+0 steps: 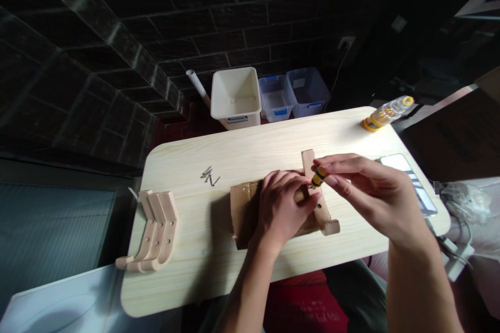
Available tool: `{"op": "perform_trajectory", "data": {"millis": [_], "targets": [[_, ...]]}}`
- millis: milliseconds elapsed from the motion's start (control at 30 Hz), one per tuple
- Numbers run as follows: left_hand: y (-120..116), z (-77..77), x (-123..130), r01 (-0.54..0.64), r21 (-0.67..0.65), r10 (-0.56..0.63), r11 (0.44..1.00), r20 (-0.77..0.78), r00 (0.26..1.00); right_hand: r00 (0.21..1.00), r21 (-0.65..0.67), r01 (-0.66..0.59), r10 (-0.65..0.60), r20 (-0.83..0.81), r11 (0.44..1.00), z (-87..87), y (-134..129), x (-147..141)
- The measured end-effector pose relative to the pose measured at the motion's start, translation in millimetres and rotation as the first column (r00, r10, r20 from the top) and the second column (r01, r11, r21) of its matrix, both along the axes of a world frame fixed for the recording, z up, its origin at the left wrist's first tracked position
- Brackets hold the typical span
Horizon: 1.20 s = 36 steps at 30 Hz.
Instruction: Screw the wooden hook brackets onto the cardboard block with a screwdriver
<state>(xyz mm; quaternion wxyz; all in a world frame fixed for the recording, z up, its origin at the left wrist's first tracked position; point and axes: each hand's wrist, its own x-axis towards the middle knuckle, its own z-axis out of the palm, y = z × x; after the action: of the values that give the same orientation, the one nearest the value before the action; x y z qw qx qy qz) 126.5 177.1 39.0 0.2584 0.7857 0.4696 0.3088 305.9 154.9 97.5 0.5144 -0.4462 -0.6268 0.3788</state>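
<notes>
Right hand: thumb and fingertips of the right hand (365,187) pinch a small yellow-and-black cylindrical driver (319,174), its lower end at a hole in the wood.
Left hand: the left hand (284,200) lies across the box, thumb and index finger at the hook's left edge beside the driver; I cannot tell whether it grips or only presses.
Hook being worked: a pale wooden J-shaped hook (322,212) lies across the box's right part, curled end near, straight end far, one dark hole showing.
Box: a brown cardboard box (245,208) sits under the left hand.
Screws: a loose cluster of dark metal screws (210,175) lies left of the box, toward the far side.
Other hooks: three matching pale wooden hooks (159,229) rest side by side at the table's left end.
Far right: a clear plastic bottle-shaped case with yellow ends (388,113) lies on the pale wood-grain table (195,250).
Right end: a flat rectangular phone (420,195) lies partly behind the right hand.
</notes>
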Motion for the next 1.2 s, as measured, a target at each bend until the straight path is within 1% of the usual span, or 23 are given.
{"op": "perform_trajectory", "data": {"millis": [167, 367, 467, 567, 767, 867, 1000, 1200], "targets": [[-1, -0.5, -1, 0.01, 0.007, -0.01, 1.0, 0.035, 0.999, 1.0, -0.004, 0.007, -0.007, 0.005, 1.0, 0.8, 1, -1], [0, -0.5, -2, 0.0, 0.011, -0.001, 1.0, 0.072, 0.997, 1.0, -0.058, 0.02, -0.019, 0.01, 0.998, 4.3, -7, 5], [0, -1.1, -1, 0.004, 0.008, -0.004, 1.0, 0.064, 0.998, 0.999, -0.076, 0.013, -0.01, 0.043, 0.997, 4.7, -10, 8], [0, -0.8, -1, 0.019, -0.016, -0.018, 1.0, 0.043, 0.999, 0.996, -0.055, 0.021, -0.016, 0.088, 0.998, 4.3, -10, 6], [0, 0.2, -1, 0.021, -0.02, -0.02, 1.0, 0.046, 0.999, 1.0, -0.023, 0.007, -0.006, 0.021, 1.0, 3.9, -7, 0], [-1, -0.2, -1, 0.011, -0.011, -0.011, 1.0, 0.06, 0.998, 0.999, -0.034, -0.011, 0.013, 0.037, 0.999, 6.0, -8, 2], [0, -0.9, 0, -0.001, -0.002, 0.001, 1.0, 0.05, 0.999, 0.996, -0.104, -0.044, 0.052, 0.074, 0.994, 6.5, -12, 8], [0, -0.2, 0, 0.014, 0.0, -0.014, 1.0, 0.049, 0.999, 0.998, -0.072, -0.023, 0.026, 0.052, 0.997, 2.0, -12, 9]]}}
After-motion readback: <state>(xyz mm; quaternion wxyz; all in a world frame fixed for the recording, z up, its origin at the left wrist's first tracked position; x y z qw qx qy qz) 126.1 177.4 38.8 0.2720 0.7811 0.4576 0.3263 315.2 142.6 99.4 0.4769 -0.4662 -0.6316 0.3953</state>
